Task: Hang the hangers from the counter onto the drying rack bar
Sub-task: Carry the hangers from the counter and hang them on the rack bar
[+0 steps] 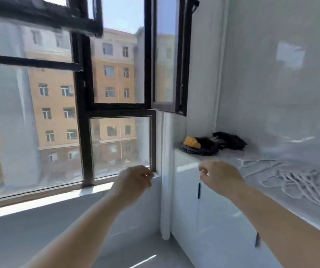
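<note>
Counter (259, 154) w/ white hangers (298, 179), black dishes (203, 148), dark cloth (231, 141).

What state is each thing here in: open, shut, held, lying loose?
Window sash: swung open inward.
Hangers: heaped flat on the counter, untouched.
Cabinet doors: closed.
Left hand: raised, loosely curled, empty.
Right hand: raised, loosely curled, empty.

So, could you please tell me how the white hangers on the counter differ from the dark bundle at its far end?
Colour: the white hangers blend into the pale counter, while the dark bundle stands out black. Form: the hangers are thin outlines spread flat and overlapping; the bundle is a compact heap. Place: the hangers lie nearer, the bundle farther back. Both rest on the counter.
</note>
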A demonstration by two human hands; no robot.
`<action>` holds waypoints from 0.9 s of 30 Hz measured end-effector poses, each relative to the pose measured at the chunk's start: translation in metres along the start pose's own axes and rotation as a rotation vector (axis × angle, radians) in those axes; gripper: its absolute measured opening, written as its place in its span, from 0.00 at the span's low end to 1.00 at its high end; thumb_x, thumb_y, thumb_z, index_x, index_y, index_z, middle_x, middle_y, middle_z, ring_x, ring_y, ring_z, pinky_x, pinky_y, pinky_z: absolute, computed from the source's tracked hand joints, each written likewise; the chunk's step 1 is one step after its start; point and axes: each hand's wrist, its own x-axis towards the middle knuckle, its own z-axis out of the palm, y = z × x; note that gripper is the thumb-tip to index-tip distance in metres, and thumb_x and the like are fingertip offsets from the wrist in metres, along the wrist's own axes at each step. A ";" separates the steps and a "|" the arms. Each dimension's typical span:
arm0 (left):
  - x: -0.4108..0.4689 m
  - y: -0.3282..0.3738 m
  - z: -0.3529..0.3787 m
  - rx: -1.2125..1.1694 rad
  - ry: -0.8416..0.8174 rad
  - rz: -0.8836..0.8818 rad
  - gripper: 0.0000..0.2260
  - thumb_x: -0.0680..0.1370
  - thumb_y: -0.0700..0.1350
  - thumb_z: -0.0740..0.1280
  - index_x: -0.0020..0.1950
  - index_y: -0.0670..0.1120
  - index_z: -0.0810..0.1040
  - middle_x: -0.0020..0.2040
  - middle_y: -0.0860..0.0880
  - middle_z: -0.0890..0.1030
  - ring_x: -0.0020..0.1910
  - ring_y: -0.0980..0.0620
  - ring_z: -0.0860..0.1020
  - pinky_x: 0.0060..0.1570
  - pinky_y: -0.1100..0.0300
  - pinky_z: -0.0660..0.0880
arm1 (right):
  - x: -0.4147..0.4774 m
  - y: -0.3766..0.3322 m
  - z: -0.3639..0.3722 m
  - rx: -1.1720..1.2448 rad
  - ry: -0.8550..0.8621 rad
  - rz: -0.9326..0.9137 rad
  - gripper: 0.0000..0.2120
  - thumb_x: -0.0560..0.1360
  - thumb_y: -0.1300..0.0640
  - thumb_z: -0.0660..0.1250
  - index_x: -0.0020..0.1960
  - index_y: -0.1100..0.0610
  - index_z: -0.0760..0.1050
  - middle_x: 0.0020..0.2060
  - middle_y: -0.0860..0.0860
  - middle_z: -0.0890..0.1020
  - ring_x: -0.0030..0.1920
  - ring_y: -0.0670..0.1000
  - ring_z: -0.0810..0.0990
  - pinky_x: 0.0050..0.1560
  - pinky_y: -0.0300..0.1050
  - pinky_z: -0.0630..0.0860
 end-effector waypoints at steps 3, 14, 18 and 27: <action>0.014 0.011 0.071 -0.067 -0.143 -0.018 0.15 0.76 0.40 0.63 0.31 0.55 0.72 0.29 0.56 0.76 0.32 0.54 0.75 0.28 0.68 0.67 | -0.025 0.073 0.008 -0.026 -0.047 0.176 0.12 0.77 0.56 0.55 0.56 0.54 0.73 0.53 0.52 0.80 0.54 0.55 0.76 0.47 0.42 0.70; 0.070 0.041 0.272 -0.052 -0.483 0.093 0.14 0.76 0.43 0.61 0.32 0.58 0.70 0.33 0.61 0.77 0.36 0.58 0.75 0.33 0.71 0.68 | -0.100 0.254 0.054 -0.043 -0.013 0.649 0.14 0.76 0.57 0.58 0.60 0.55 0.72 0.60 0.48 0.76 0.60 0.50 0.72 0.53 0.39 0.68; 0.098 0.046 0.339 -0.021 -0.548 0.154 0.10 0.76 0.44 0.60 0.36 0.58 0.71 0.41 0.57 0.78 0.42 0.55 0.76 0.33 0.70 0.68 | -0.091 0.307 0.070 -0.114 -0.003 0.777 0.16 0.76 0.57 0.58 0.63 0.55 0.69 0.61 0.50 0.73 0.61 0.52 0.69 0.54 0.41 0.68; 0.174 0.081 0.467 0.024 -0.498 0.372 0.13 0.77 0.47 0.61 0.62 0.50 0.73 0.64 0.53 0.73 0.62 0.52 0.71 0.57 0.63 0.64 | -0.072 0.393 0.094 -0.223 0.011 0.942 0.23 0.77 0.54 0.58 0.70 0.55 0.60 0.71 0.51 0.63 0.70 0.50 0.61 0.66 0.39 0.58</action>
